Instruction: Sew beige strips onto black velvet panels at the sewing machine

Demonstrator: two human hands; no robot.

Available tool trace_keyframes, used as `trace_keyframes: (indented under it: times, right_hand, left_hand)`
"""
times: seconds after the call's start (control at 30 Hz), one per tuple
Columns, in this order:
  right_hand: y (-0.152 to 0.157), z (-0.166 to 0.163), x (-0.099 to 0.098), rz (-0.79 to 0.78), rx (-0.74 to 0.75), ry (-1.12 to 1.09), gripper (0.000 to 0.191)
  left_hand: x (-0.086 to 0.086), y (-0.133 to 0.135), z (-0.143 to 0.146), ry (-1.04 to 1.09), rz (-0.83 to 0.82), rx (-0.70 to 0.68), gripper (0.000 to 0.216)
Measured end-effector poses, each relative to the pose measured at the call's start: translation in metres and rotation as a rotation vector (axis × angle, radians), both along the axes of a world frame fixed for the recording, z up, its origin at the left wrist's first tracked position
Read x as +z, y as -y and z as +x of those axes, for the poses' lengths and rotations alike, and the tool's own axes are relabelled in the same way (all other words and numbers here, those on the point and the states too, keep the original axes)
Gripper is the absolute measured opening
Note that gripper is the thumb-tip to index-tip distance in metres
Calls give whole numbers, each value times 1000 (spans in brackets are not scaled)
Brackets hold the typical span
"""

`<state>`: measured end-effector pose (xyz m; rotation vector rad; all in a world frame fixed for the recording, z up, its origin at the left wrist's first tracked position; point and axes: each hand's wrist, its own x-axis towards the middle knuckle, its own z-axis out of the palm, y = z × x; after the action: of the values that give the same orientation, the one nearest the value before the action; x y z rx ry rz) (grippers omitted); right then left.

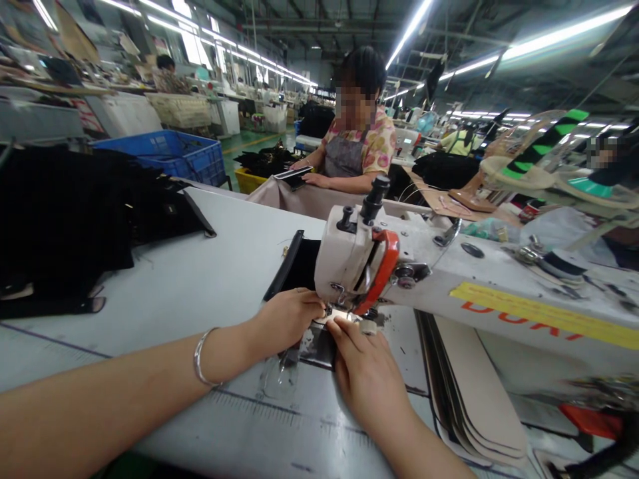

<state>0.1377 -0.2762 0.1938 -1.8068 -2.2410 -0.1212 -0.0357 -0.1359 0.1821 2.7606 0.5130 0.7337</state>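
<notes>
Beside the needle area of a white sewing machine point(344, 256), my left hand point(287, 322) is closed, its fingertips pinched at the edge of a black fabric piece point(304, 265) with a dark trim strip. The piece extends behind the machine head. A small pale piece point(324, 318) lies under the presser foot, lit by the machine lamp. My right hand point(367, 366) rests close in front, fingers stretched and lying flat, tips touching the pale piece. A pale band point(368, 326) surrounds one right finger. The exact contact at the left fingertips is partly hidden.
Stacked beige and black rounded panels point(479, 392) lie under the machine arm. At the left is a heap of black fabric pieces point(64, 219), with a blue crate point(170, 153) beyond. Thread cones point(544, 146) stand back right. Across the table sits a co-worker point(354, 140) handling a dark piece.
</notes>
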Motion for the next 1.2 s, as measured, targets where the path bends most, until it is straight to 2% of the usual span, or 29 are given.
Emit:
trace_keyframes:
  times: [0.27,0.7,1.0,1.1,1.2]
  right_hand:
    - [-1,-2,2,-1,-11,19,51]
    - [-2,-6,4,-11,-9,13,53]
    - [-1,-9,5,10,-19,-36,48]
    - [4,-13,13,11,-12,-52,45]
    - [24,-9,29,4,-10,-112,34]
  left_hand:
    - [5,2,1,5,1,23,28]
    - [7,-3,2,-14,23,72,25]
    - [3,-2,-5,44,-19,14,27]
    - [4,-4,-5,58,-63,71,27]
    - [4,-9,-7,79,-80,103,22]
